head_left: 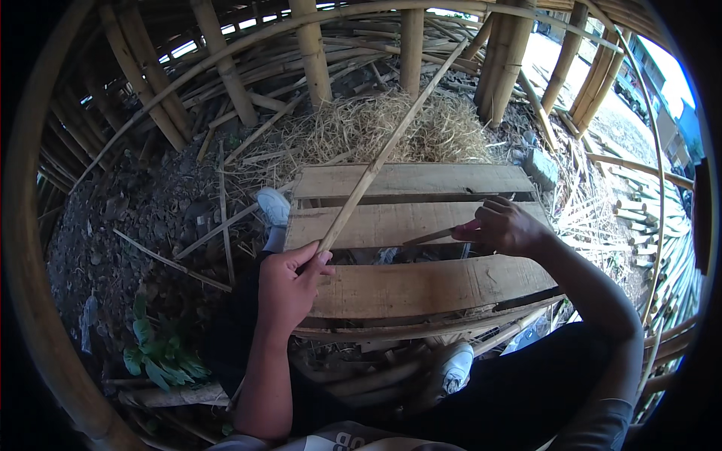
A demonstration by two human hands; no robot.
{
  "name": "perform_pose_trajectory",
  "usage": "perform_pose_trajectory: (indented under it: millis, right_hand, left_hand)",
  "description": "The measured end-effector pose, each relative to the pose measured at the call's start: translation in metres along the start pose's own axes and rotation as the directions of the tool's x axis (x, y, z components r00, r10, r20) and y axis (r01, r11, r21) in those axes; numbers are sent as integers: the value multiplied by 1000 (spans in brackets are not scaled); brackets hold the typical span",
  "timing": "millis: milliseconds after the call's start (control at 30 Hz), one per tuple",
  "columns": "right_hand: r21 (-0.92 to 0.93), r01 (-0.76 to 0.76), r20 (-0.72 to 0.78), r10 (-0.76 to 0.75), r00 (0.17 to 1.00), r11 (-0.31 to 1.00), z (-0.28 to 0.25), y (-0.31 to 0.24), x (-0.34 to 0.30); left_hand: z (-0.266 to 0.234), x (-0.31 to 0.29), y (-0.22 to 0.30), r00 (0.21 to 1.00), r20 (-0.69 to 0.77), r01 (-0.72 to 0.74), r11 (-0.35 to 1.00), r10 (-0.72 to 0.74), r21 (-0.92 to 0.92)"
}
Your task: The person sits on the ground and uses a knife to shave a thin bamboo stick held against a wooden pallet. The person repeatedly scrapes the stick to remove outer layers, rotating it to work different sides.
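My left hand [289, 284] is closed around the lower end of a long bamboo strip [374, 167], pinched between thumb and fingers. The strip slants up and away to the right, over the wooden slatted bench [368, 289]. My right hand [508, 225] is closed above the bench's right side. From its fingers a thin, pointed brownish piece [429, 237] sticks out to the left; whether it is a knife blade or a bamboo sliver I cannot tell. That piece and the long strip are apart.
Beyond the bench lies a heap of pale shavings [398, 124], with bamboo posts [411, 52] behind it. A grey block [540, 169] sits by the bench's far right corner. Cut bamboo poles [669, 252] are piled at right. A leafy plant [162, 353] grows at lower left.
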State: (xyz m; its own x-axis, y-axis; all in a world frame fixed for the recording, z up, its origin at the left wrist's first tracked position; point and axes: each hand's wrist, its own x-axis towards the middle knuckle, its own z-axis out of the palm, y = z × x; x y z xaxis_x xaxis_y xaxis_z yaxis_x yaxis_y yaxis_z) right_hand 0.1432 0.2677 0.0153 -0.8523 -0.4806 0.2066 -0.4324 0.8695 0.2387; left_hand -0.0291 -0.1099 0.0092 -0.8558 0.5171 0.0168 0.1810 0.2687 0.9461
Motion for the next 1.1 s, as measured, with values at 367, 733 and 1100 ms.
perform_pose_trajectory:
  millis: [367,733,1100]
  right_hand:
    - [414,-570,-236,688,686,710,25,4,-4]
    - [958,-228,263,840,475,-172,-7,-41,67]
    - [968,-164,230,929,290,-188,-1,-8,26]
  left_hand:
    - [22,-5,-5,989,2,-147,988,147,-46]
    - [96,-28,18,921,103,-381,923,375,55]
    - [91,-46,12,871,445,-286,950,205,123]
